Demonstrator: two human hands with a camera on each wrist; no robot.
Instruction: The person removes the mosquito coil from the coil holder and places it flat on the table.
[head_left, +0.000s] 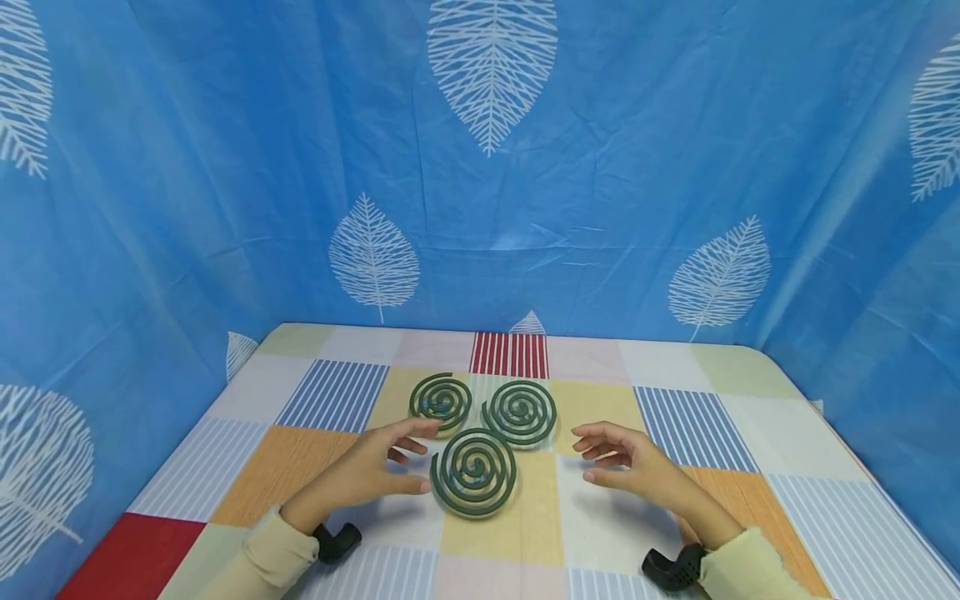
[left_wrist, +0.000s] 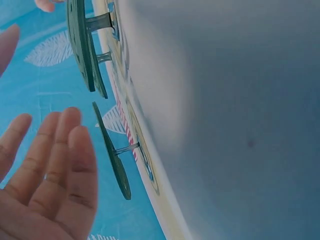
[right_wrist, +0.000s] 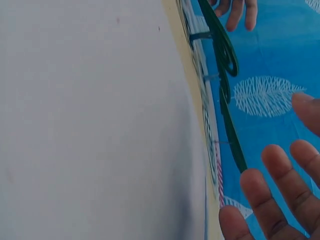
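Note:
Three dark green mosquito coils are grouped mid-table, each raised on a small metal stand (left_wrist: 127, 148). The front coil (head_left: 474, 472) lies nearest the person, with the back left coil (head_left: 441, 402) and back right coil (head_left: 520, 407) beyond it. To the left, the left hand (head_left: 371, 467) hovers with loosely bent fingers, its fingertips close to the front and back left coils in the head view. The right hand (head_left: 637, 468) hangs over the cloth to the right of the coils, fingers relaxed and apart, holding nothing. Nothing is in the left hand either.
A patchwork cloth (head_left: 517, 533) of coloured squares and stripes covers the table. Blue sheeting (head_left: 570, 208) with white leaf prints stands behind and along both sides. Each wrist carries a black device, such as the left wrist camera (head_left: 339, 543).

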